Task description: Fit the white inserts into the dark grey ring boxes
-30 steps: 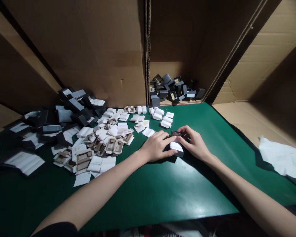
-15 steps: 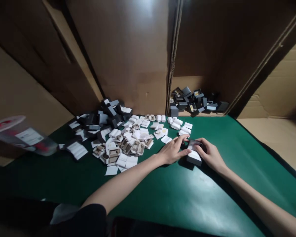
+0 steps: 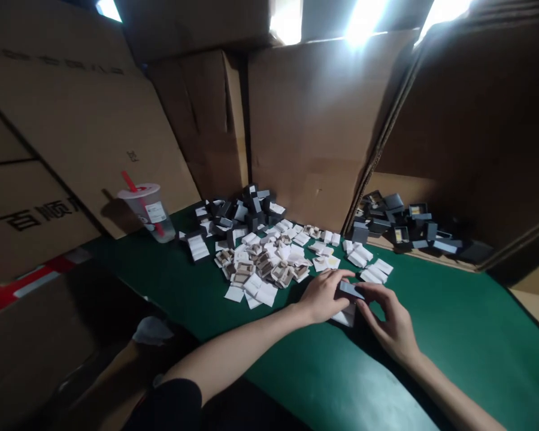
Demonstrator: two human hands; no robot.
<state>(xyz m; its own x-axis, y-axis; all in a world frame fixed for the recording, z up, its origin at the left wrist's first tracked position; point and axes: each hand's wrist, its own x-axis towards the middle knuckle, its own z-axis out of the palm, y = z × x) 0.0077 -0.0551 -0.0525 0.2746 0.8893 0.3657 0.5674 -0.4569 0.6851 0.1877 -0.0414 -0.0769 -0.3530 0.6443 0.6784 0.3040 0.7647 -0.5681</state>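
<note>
Between my two hands is a small dark jewellery-style box (image 3: 352,291) with a white inside part (image 3: 345,315) showing at its near side. My left hand (image 3: 326,296) grips it from the left, fingers curled over the far side and thumb at the near side. From the right, my right hand (image 3: 388,317) pinches the box's raised dark part between thumb and fingers. The fingers partly hide the box. Just beyond it lie white folded card inserts (image 3: 377,271), and a larger heap of white and brown inserts (image 3: 269,260) spreads to the left of my left hand.
Dark boxes (image 3: 240,212) are piled at the back left, and more dark boxes (image 3: 424,230) sit inside a cardboard carton (image 3: 440,257) at the right. A plastic cup (image 3: 148,212) with a red straw stands on the green table (image 3: 323,377). Cardboard walls rise behind.
The view has swung left and up, bringing the whole cup into sight. My right hand has lifted a dark part of the box, which lay flatter with its white inside facing up.
</note>
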